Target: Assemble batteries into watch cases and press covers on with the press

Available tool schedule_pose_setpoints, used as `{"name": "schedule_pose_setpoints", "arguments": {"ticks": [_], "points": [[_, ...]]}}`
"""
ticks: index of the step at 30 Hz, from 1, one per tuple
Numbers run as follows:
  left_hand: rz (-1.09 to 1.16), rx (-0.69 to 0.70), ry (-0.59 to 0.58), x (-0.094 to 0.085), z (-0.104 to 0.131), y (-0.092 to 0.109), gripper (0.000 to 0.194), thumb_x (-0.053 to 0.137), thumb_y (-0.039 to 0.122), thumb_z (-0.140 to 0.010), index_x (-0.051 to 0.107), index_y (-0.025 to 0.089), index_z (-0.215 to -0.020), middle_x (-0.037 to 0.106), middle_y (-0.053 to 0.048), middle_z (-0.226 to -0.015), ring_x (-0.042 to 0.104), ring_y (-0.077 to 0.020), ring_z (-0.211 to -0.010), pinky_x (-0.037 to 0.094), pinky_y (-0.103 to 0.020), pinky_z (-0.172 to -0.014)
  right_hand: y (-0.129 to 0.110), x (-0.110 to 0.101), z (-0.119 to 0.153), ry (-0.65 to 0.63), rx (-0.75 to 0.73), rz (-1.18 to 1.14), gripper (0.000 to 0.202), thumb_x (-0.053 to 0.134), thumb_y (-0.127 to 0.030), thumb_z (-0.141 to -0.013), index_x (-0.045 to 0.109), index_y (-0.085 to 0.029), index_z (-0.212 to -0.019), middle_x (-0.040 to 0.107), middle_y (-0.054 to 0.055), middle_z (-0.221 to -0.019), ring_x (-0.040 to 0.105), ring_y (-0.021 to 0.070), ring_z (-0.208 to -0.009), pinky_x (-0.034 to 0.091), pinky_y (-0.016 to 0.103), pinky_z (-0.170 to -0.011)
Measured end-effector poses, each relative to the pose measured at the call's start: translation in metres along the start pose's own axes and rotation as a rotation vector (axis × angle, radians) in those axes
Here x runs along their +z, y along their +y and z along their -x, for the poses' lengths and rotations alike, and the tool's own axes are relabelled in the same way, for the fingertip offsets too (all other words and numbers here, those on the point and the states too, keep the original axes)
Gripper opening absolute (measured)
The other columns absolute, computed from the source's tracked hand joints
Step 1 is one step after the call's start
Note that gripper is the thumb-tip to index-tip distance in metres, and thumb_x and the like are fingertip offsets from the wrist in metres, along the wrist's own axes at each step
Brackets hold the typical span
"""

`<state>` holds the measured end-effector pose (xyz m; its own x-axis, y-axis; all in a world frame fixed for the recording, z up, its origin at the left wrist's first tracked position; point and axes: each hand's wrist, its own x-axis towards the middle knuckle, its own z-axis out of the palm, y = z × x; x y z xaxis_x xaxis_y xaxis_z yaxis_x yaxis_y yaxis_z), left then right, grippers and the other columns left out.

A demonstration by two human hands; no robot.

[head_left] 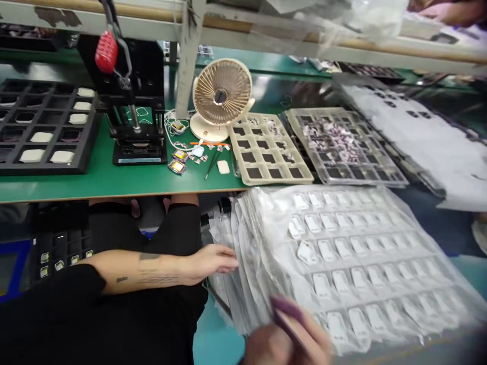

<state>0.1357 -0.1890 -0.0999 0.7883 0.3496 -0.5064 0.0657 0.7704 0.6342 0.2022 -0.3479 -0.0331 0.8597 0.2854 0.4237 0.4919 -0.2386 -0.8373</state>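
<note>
Leftmost, a black compartment tray sits on the green workbench, with several white pads in its right-hand cells. Just right of that tray stands a black hand press with a red-gripped lever hanging above it. Right of the press lie small yellow-faced parts, white wires and a pair of tweezers, in front of a beige desk fan. Next to the fan, on its right, is a beige compartment tray, and beyond that a clear tray filled with small pieces.

Below the workbench edge, the person's left hand reaches across a black-clothed lap, its fingers laid flat against the left edge of a thick stack of clear blister sheets; the hand is open and presses on the stack rather than clutching it. The stack lies in front of the workbench, right of the lap, each sheet holding rows of small white parts. At the stack's near edge, the right hand is blurred; it is closed on a dark purple tool that rests over the sheets. Farther right, white sheets with dark cut-outs lie spread beyond the clear tray.
</note>
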Motion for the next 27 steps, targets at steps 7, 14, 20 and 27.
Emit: {"name": "schedule_pose_setpoints", "arguments": {"ticks": [7, 14, 20, 27], "points": [[-1.471, 0.863, 0.444, -0.106, 0.076, 0.175, 0.026, 0.053, 0.019, -0.109, 0.078, 0.022, -0.118, 0.079, -0.015, -0.115, 0.069, -0.033, -0.109, 0.049, -0.05, -0.093, -0.034, 0.201, -0.07, -0.522, -0.483, -0.127, 0.025, 0.064, -0.021, -0.102, 0.077, -0.031, -0.12, 0.078, 0.009, -0.117, 0.076, 0.0304, -0.11, 0.066, 0.056, -0.096], [-1.971, 0.692, 0.69, -0.119, 0.028, 0.229, 0.039, 0.067, 0.047, -0.106, 0.077, 0.009, -0.114, 0.072, -0.024, -0.116, 0.062, -0.0435, -0.109, 0.047, -0.057, -0.088, -0.041, 0.261, -0.088, -0.678, -0.645, 0.157, 0.026, 0.065, -0.016, -0.101, 0.073, -0.028, -0.123, 0.077, 0.009, -0.119, 0.07, 0.0328, -0.121, 0.055, 0.055, -0.103], [-1.743, 0.703, 0.701, -0.116, 0.032, 0.207, 0.022, 0.067, 0.035, -0.108, 0.073, 0.017, -0.12, 0.076, -0.019, -0.122, 0.067, -0.0375, -0.109, 0.048, -0.05, -0.085, -0.045, 0.261, -0.085, -0.678, -0.493, 0.066, 0.026, 0.064, -0.019, -0.1, 0.073, -0.033, -0.12, 0.07, 0.011, -0.137, 0.067, 0.0359, -0.131, 0.057, 0.066, -0.109], [-0.918, 0.787, 0.635, -0.127, 0.057, 0.207, 0.034, 0.076, 0.031, -0.104, 0.075, 0.029, -0.139, 0.079, -0.008, -0.111, 0.075, -0.0249, -0.096, 0.061, -0.04, -0.087, -0.06, 0.264, -0.087, -0.682, -0.267, -0.216, 0.04, 0.061, -0.02, -0.105, 0.068, -0.034, -0.141, 0.079, 0.007, -0.106, 0.081, 0.028, -0.094, 0.072, 0.05, -0.085]]}}
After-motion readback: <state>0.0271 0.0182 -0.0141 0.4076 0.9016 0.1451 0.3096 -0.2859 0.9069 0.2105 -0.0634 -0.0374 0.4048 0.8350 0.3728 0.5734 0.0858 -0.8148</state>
